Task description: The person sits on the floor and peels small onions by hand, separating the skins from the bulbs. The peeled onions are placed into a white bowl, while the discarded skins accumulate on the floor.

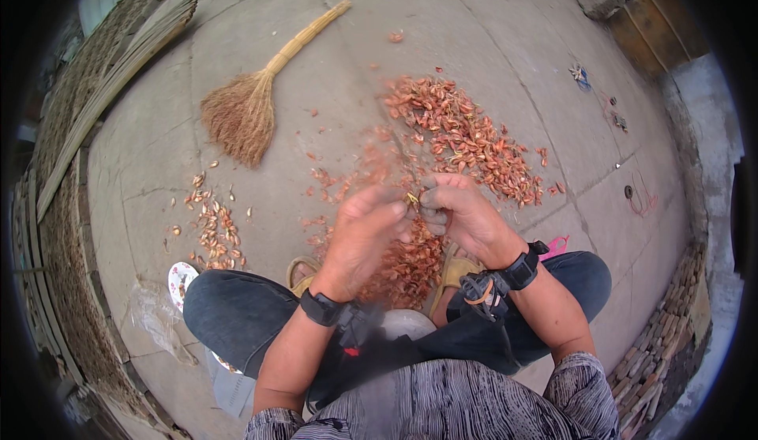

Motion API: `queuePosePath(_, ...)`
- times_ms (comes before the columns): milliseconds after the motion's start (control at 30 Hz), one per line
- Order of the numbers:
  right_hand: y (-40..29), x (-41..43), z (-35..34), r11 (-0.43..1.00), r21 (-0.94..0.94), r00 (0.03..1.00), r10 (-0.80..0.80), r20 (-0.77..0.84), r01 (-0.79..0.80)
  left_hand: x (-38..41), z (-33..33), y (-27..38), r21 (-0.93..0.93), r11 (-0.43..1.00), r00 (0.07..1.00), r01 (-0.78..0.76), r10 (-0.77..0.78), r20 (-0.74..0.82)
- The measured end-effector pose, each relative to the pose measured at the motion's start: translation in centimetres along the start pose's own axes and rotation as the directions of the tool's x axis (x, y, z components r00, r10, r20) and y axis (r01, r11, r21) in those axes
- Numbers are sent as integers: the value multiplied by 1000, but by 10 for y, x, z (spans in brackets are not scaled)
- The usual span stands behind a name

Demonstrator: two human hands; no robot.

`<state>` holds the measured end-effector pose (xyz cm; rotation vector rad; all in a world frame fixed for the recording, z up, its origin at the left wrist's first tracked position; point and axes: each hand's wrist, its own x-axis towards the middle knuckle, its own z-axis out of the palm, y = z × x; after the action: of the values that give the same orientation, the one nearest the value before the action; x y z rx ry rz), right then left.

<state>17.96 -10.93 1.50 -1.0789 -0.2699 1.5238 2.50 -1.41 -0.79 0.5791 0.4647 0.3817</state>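
My left hand [367,227] and my right hand [462,212] meet in front of me, fingertips closed on a small yellowish-green piece [413,199], perhaps a bulb's sprout or stem. Below them, between my sandalled feet, lies a heap of reddish-brown dry husks [408,268]. Beyond my right hand spreads a larger pile of reddish, bulb-like pieces [474,144], some with pale stems. A smaller scatter of shiny brown bulbs or cloves [219,229] lies on the concrete to the left.
A straw broom [254,99] lies at the upper left. Near my left knee are a floral plate [181,283] and a clear plastic bag [157,315]. Wooden poles [118,96] run along the left edge. Stacked bricks [657,345] stand at the lower right, and wires [642,197] lie on the right.
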Motion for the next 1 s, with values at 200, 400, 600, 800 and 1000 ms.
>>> queuePosePath(200,-1,-1,3,997,-58,998,-43,-36,41,-1,4,5,-17,1000,999,5,-6,-40)
queuePosePath(400,-5,0,0,997,-12,995,-73,-63,73,0,2,4,-23,999,999,26,-27,-44)
queuePosePath(600,-3,1,10,834,-525,961,-259,-97,172,-1,0,4,37,999,992,19,-14,-128)
queuePosePath(800,4,2,10,728,-661,945,-316,-86,184,0,-1,1,94,995,990,-18,31,-139)
queuePosePath(1000,-2,-2,5,870,-469,958,-245,-150,149,-3,1,4,3,1000,997,18,-18,-69)
